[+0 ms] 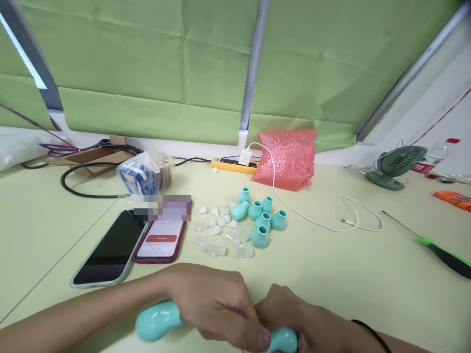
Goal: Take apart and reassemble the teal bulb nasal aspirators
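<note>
Both of my hands are together at the bottom edge of the table. My left hand (217, 304) is wrapped round a teal, rounded plastic body (156, 319) whose end sticks out to the left. My right hand (290, 311) is closed on the other teal end (283, 340) of the same piece. Beyond my hands lie several small teal caps (263, 215) and several small clear and white plastic tips (221, 230), loose on the pale green table (331, 264).
Two phones (106, 250) (162, 240) lie at the left. A white cable (331, 220), yellow power strip (233, 165), pink bubble wrap (289, 157), a bagged blue box (142, 176), a cardboard box (91, 159), a green fan (395, 166) and a green-handled screwdriver (441, 252) surround them.
</note>
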The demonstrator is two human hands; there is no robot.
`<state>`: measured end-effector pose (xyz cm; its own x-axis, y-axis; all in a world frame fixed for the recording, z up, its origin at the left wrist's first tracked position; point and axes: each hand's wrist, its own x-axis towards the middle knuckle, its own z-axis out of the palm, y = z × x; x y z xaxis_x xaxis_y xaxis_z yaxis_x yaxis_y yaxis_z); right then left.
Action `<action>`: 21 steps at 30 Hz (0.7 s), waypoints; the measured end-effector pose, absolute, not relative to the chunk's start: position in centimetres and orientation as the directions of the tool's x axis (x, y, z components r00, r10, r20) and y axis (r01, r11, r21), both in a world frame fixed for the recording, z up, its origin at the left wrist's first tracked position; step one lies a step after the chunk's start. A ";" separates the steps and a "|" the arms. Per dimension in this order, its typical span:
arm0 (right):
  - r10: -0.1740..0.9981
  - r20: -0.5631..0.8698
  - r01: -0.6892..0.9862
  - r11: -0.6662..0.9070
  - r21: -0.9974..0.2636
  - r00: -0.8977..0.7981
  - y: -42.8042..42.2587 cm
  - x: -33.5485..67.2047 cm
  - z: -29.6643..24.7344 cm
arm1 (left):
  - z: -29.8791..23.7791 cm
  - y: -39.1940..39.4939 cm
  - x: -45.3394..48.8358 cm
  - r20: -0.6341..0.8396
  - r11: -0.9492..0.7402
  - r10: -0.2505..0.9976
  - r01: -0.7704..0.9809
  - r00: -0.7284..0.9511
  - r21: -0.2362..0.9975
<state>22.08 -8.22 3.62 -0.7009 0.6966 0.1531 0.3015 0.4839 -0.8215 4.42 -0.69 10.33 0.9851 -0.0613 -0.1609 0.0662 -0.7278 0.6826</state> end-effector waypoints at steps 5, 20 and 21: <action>0.770 0.252 0.424 0.557 -0.714 -0.586 -7.2 22.7 5.3 | 11.4 0.2 3.5 -0.090 -0.880 0.319 0.330 0.944 0.342; 0.793 0.382 0.763 0.587 -0.271 -0.475 -2.1 28.9 6.2 | 7.5 4.5 4.7 -0.046 -0.735 0.676 0.669 0.735 -0.111; 0.789 0.386 0.776 0.585 -0.236 -0.477 -2.0 29.0 6.2 | 7.5 4.5 4.8 -0.048 -0.735 0.677 0.670 0.735 -0.108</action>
<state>28.96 -2.04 6.16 -0.4775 0.7892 0.3862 0.7758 0.5850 -0.2363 4.83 4.53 7.52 0.7347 0.6767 -0.0482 0.6697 -0.7347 -0.1083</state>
